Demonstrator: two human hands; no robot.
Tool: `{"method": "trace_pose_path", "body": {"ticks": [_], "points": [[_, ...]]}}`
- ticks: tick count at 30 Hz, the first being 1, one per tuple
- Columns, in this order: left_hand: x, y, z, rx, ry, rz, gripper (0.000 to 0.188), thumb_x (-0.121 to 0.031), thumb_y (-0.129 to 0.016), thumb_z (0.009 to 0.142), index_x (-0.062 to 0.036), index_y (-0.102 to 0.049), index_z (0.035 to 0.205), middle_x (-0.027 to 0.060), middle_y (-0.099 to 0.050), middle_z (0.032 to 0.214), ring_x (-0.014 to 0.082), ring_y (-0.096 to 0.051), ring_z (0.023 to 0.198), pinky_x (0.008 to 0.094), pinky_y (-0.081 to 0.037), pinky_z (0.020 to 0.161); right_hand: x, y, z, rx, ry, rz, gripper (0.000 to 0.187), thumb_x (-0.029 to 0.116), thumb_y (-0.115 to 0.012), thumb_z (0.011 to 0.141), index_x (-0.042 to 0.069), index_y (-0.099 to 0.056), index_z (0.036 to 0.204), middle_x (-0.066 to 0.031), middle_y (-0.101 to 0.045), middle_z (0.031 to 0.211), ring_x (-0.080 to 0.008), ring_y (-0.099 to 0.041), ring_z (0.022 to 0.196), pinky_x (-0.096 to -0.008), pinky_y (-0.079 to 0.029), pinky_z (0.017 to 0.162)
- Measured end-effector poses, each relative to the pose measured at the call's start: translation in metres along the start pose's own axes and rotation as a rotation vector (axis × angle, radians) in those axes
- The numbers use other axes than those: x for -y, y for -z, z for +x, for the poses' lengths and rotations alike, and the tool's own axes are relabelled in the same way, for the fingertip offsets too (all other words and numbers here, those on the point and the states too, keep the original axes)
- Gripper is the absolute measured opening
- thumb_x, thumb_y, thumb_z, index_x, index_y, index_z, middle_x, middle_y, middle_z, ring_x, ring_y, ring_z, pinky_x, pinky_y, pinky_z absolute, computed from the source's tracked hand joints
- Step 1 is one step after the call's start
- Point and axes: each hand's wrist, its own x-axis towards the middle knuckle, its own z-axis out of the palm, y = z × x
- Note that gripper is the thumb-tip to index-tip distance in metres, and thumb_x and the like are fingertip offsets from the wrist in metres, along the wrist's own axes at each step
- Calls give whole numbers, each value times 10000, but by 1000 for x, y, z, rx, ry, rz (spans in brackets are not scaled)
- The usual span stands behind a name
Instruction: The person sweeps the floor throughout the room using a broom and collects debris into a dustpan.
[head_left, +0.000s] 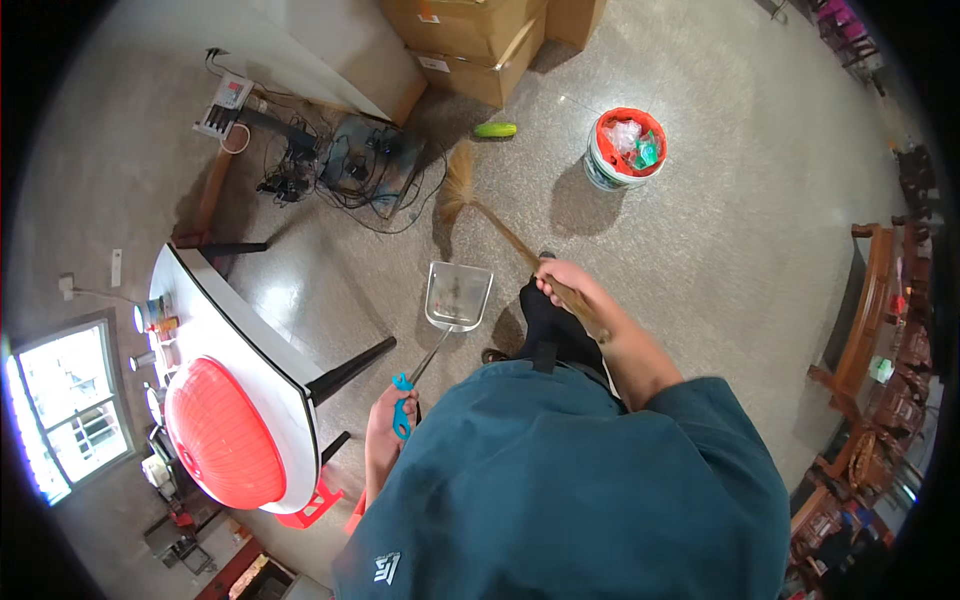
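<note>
My right hand (pixel 566 281) is wrapped round the wooden handle of a broom (pixel 507 233). Its straw-coloured bristles (pixel 460 183) spread out ahead, over the speckled floor near the cables. Down at my left side, my left hand (pixel 386 416) grips the blue handle of a dustpan (pixel 434 352). The pale, metal-looking pan (pixel 459 292) lies in front of my feet, with a few small dark bits in it. Beyond the bristles a green, cucumber-shaped object (pixel 495 130) rests on the floor; its exact kind I cannot make out.
A bin with a red liner (pixel 603 165) holds plastic rubbish, ahead to the right. Cardboard boxes (pixel 470 78) stand at the far wall. Tangled cables (pixel 350 170) lie left of the broom. A white table (pixel 225 300) with a red dome cover (pixel 225 430) is at my left, a wooden bench (pixel 862 320) far right.
</note>
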Motion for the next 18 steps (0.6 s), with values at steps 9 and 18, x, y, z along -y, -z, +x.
{"method": "trace_pose_path", "body": {"ticks": [9,18], "points": [[-50,-66,28,-18,0,32,193,-77,-491,829,-133,-484,1013,25,-542,819,64,-483,536,189,-414,413,50,106,-4,-12,-123,-44,199,226,-514,772,108,-499,614,34,-475,505,-90,-429,392,-260,-347,332],[-101,-123,55,90,-3,59,279,-71,-491,821,-144,-459,1088,35,-523,864,59,-462,536,198,-396,406,130,131,-81,-160,-5,-103,147,155,-538,745,49,-537,644,-38,-504,521,-133,-486,410,-276,-401,371]]}}
